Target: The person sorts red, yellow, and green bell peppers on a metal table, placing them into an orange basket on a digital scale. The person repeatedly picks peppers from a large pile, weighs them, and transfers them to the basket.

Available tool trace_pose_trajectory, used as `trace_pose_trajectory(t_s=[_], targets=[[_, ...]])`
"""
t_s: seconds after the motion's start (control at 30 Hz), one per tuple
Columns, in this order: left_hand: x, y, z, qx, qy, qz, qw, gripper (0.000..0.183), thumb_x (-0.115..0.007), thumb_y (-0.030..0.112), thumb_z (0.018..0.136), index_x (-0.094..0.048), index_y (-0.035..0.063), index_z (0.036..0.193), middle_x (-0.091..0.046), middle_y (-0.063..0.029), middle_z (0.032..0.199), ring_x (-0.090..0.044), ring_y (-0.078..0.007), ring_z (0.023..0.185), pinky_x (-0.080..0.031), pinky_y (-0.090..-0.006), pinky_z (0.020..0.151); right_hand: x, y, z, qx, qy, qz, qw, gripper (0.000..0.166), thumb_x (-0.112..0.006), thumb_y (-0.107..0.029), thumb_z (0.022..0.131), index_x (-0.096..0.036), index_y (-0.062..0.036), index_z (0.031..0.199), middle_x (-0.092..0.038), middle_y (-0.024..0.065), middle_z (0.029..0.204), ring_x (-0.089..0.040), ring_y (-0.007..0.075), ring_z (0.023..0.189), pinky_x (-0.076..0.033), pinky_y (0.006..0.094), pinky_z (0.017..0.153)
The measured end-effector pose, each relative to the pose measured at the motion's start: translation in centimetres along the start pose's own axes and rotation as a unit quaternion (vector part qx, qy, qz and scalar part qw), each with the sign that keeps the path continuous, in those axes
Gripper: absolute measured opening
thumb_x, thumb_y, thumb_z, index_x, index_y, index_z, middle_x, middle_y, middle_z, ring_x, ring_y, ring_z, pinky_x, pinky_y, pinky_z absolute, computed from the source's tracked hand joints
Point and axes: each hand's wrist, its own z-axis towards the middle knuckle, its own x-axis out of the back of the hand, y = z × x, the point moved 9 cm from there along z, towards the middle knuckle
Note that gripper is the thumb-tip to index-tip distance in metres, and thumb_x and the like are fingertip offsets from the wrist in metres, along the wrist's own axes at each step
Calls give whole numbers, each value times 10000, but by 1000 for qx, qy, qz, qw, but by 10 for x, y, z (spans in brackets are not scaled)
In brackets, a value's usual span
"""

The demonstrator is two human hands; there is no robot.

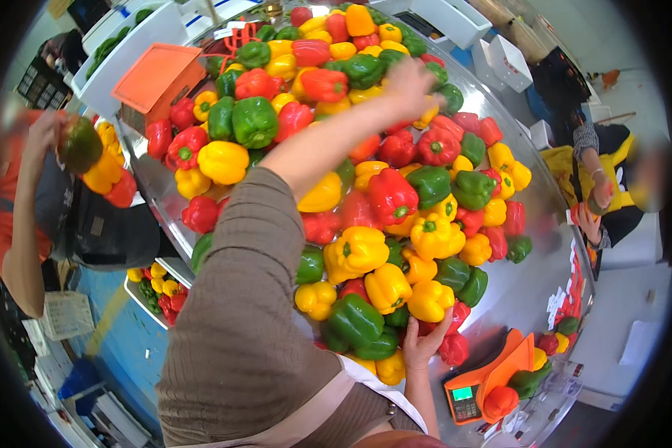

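Observation:
Red, yellow and green bell peppers (393,196) lie in a large heap on a stainless steel table (543,280). My left hand (411,84) is stretched over the far part of the heap, blurred by motion, with its fingers near a yellow pepper (427,115); whether it grips anything is unclear. At the near edge of the heap, my right hand (424,344) cups a yellow bell pepper (430,301) from below, fingers spread around it. Left of that hand are a large green pepper (355,320) and another yellow pepper (391,368).
An orange scale (463,395) with a green-lit display stands near right, with a red pepper (501,402) and green ones on it. Another orange scale (157,78) is far left. One person (19,224) holds peppers at left; another (599,173) works at right. A filled crate (159,291) stands below left.

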Motion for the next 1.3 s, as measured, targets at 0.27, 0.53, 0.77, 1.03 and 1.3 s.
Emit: trace_pose_trajectory(t_s=[0.27, 0.53, 0.77, 1.03, 1.3], targets=[[86, -264, -29, 432, 20, 96, 896, 986, -770, 638, 742, -427, 186, 1548, -427, -219, 1512, -460, -416, 1379, -381, -518, 1148, -3, -3, -6, 17, -3, -12, 1000, 854, -753, -36, 876, -251, 27, 1563, -358, 270, 1560, -395, 400, 1440, -316, 476, 1192], [67, -277, -58, 462, 80, -7, 883, 957, -847, 490, 644, -449, 224, 1473, -425, -271, 1441, -520, -449, 1287, -440, -485, 1111, -4, 12, -16, -28, -3, 16, 999, 827, -744, -40, 860, -283, -31, 1546, -382, 317, 1521, -432, 497, 1387, -353, 555, 1153], [22, -197, -8, 252, 48, -157, 954, 801, -855, 475, 645, -586, 99, 1299, -605, -263, 1241, -621, -360, 1171, -524, -417, 1002, -5, 5, -10, -25, -23, 21, 999, 860, -720, -22, 905, -198, 32, 1586, -320, 247, 1585, -378, 361, 1453, -305, 449, 1200], [-30, -66, -40, 150, -258, -112, 948, 1003, -731, 639, 829, -355, 68, 1564, -587, -257, 1406, -581, -399, 1296, -451, -468, 1104, -5, 8, -13, -16, 1, 9, 1000, 826, -749, -42, 879, -266, 14, 1547, -376, 297, 1531, -419, 456, 1406, -337, 517, 1171], [12, -110, -71, 151, -386, 354, 839, 959, -770, 744, 669, -633, 82, 1350, -695, -101, 1274, -678, -305, 1160, -493, -499, 981, -1, -3, -7, 16, 2, -16, 1000, 838, -756, -51, 881, -268, 22, 1560, -363, 278, 1559, -387, 420, 1448, -313, 479, 1195]])
